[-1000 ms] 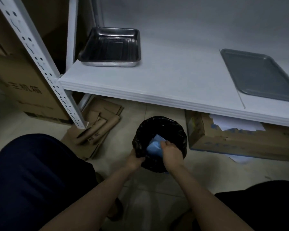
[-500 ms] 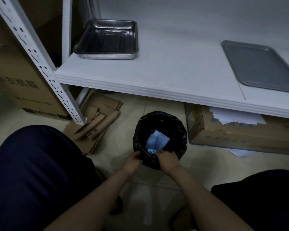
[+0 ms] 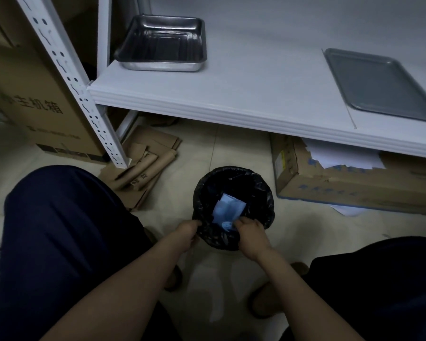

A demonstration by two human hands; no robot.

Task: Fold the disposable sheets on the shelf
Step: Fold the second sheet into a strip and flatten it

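Note:
A folded blue disposable sheet (image 3: pixel 228 209) lies inside a small bin lined with a black bag (image 3: pixel 261 193) on the floor below the white shelf (image 3: pixel 256 89). My left hand (image 3: pixel 188 232) grips the near left rim of the bag. At the near rim, my right hand (image 3: pixel 250 232) has its fingers curled at the sheet's lower edge; whether they pinch the sheet or the bag is unclear. No sheet lies on the shelf.
A deep steel pan (image 3: pixel 161 43) stands at the shelf's left, a flat grey tray (image 3: pixel 379 82) at its right. Cardboard boxes (image 3: pixel 342 188) and flattened cardboard (image 3: pixel 143 168) lie under the shelf. A perforated white post (image 3: pixel 69 77) rises at left. My knees flank the bin.
My right hand has drawn back from inside the bin to its near rim, leaving the blue sheet lying deeper in the bag. The left hand stays on the rim.

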